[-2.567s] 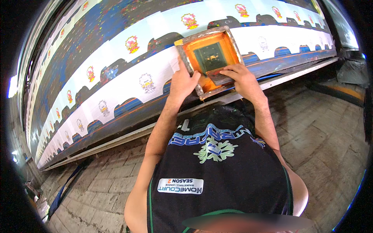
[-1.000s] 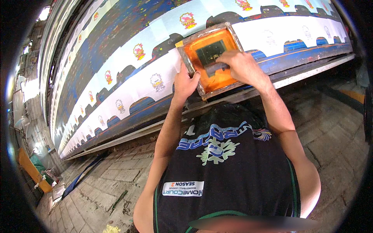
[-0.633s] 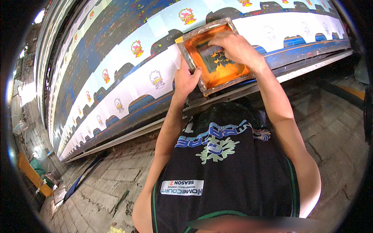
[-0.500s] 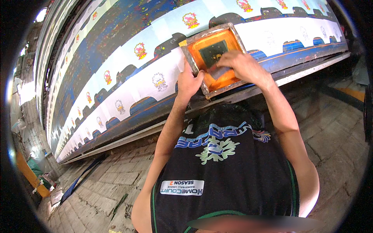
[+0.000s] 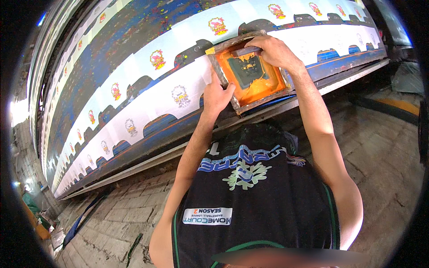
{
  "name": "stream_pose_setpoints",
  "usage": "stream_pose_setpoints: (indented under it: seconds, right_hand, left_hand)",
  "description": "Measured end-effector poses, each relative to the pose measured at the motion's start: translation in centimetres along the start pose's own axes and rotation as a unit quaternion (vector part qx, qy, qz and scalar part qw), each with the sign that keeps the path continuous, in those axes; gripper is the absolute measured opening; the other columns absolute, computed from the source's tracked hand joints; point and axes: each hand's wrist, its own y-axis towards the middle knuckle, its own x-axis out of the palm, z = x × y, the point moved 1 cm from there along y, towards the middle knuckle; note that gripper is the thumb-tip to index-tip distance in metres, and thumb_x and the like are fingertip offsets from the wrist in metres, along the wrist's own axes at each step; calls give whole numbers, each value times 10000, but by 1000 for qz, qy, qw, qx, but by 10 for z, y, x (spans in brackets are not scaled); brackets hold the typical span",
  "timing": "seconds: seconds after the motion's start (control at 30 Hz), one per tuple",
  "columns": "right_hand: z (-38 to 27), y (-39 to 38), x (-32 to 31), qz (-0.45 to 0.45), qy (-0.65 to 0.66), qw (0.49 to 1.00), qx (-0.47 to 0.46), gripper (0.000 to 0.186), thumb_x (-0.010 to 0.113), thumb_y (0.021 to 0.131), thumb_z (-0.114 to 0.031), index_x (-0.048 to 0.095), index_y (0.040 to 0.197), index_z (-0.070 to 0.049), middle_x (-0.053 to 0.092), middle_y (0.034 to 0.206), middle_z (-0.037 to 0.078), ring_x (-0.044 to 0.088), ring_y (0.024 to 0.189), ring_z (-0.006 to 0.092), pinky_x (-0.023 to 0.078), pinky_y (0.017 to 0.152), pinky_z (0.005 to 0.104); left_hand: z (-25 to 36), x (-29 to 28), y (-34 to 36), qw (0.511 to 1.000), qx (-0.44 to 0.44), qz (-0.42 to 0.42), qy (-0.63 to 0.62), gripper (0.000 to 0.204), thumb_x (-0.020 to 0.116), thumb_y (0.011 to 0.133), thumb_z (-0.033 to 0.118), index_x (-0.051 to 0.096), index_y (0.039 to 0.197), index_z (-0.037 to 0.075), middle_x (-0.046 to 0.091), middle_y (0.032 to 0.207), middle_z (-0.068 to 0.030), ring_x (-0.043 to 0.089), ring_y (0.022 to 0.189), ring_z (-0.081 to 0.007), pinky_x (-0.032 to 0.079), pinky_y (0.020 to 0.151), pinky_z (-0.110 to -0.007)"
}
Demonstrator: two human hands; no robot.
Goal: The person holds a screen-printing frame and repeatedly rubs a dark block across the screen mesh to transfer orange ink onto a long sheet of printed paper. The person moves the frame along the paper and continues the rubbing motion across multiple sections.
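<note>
A wooden-framed printing screen lies tilted over the near row of white pieces. Orange ink covers much of its mesh, around a dark central patch. My left hand is closed on the frame's left side, its thumb over the rim. My right hand grips a squeegee inside the frame, at its far end. Left of the screen, a white piece carries grey and yellow outline prints. Whatever lies beneath the screen is hidden.
The long printing table runs from lower left to upper right, its surface stained blue and black. A farther row of white pieces bears red and yellow prints. Brick-like paving lies below. A dark bar is at right.
My right hand has moved with the squeegee to the far end of the screen. More of the dark patch and the orange ink shows. My left hand keeps its hold.
</note>
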Motion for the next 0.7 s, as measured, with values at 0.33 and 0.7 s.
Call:
stream_pose_setpoints:
  seconds: [0.33, 0.7]
  right_hand:
    - [-37, -104, 6, -10, 7, 999, 53, 447, 694, 885, 37, 795, 1287, -132, 794, 1251, 116, 743, 1205, 364, 619, 1036, 482]
    - [-25, -129, 5, 49, 10, 999, 8, 501, 672, 830, 65, 812, 1274, -121, 783, 1245, 69, 732, 1211, 307, 607, 1063, 446]
  left_hand:
    - [0, 1, -2, 1000, -6, -3, -21, 1038, 762, 943, 361, 194, 1764, 80, 808, 980, -254, 802, 845, -470, 653, 802, -534]
    - [24, -2, -6, 1000, 15, 11, 11, 1019, 737, 976, 236, 120, 1756, 16, 808, 998, -293, 807, 882, -495, 663, 773, -546]
